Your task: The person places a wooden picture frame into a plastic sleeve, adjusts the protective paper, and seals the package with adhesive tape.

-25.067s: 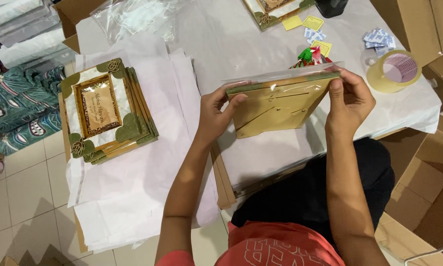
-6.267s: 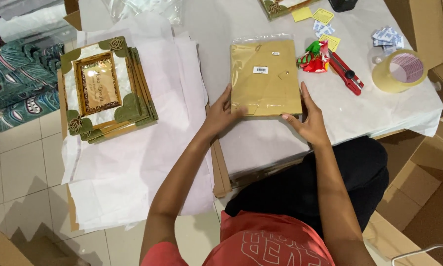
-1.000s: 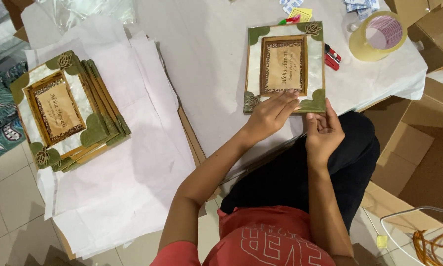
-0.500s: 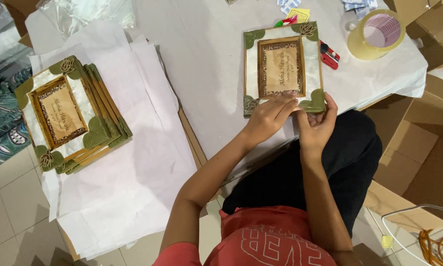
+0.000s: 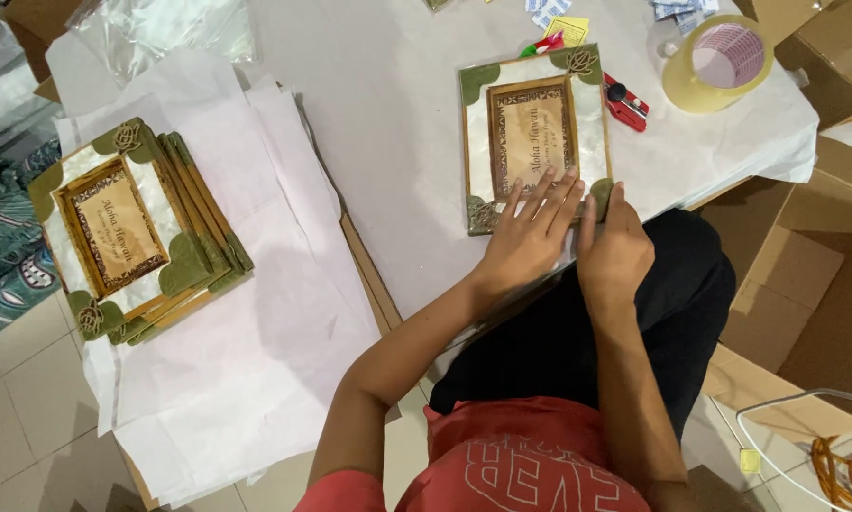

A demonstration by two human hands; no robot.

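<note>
**Inspector:** Report hand position, left to right.

**Me:** My left hand [image 5: 530, 237] lies palm down on the lower edge of the picture frame [image 5: 536, 133], fingers spread flat and pressing, not curled round anything. My right hand [image 5: 618, 248] sits just beside it at the frame's lower right corner, fingers extended along the edge and touching it. Whether the thumb hooks under the frame, I cannot tell. Both forearms reach up from my lap to the near edge of the table [image 5: 388, 114].

**Inspector:** Location of the frame?

**Me:** Flat on the white-covered table, face up, straight ahead of me. Pale border, green corner pieces, brown inner panel.

**Inspector:** Counts.

**Me:** Far left, one stack of matching frames [image 5: 137, 232] on white paper sheets [image 5: 255, 360]; several edges show, exact number unclear. One frame under my hands. One red cutter [image 5: 625, 102] just right of it. One roll of clear tape [image 5: 718, 63] beyond that.

**Inspector:** Packaging and labels?

**Me:** Clear plastic bags [image 5: 160, 28] at the top left. Small yellow slip [image 5: 568, 28] at the top edge above the frame. Brown cardboard boxes [image 5: 796, 275] open at the right, below the table edge.
</note>
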